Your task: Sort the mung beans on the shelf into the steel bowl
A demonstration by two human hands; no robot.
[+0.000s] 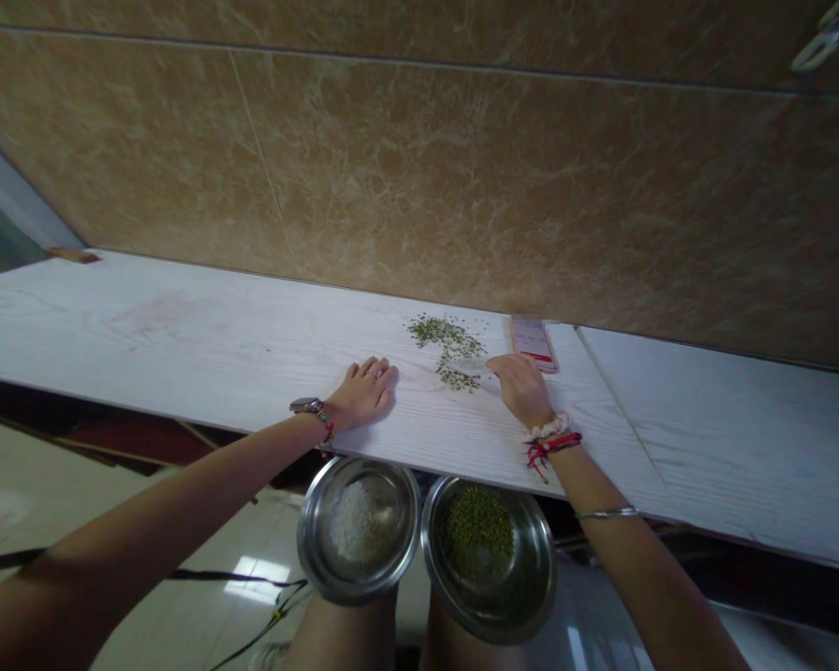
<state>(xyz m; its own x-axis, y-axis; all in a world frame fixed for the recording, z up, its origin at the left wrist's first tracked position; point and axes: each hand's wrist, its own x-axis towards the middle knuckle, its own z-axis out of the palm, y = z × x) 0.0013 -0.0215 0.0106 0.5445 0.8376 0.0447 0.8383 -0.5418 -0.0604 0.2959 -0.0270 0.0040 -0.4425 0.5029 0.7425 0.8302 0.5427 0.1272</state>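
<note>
My left hand (369, 393) lies flat on the white wood-grain tabletop (202, 345), fingers stretched out, nothing in it. To its right is a loose scatter of mung beans (430, 330) on the table. At the right side of the scatter, my right hand (523, 387) is closed with its fingertips pinched around a small, see-through piece (470, 365) whose exact kind is hard to make out. This piece reaches left among the beans. A phone (533, 341) lies just behind my right hand, its screen lit.
Two metal bowls rest on my lap below the table's front edge. The left bowl (309, 550) holds white grains like rice, the right bowl (542, 582) mung beans. A brown marbled wall (391, 177) rises behind the table. Black cables (230, 576) hang at lower left.
</note>
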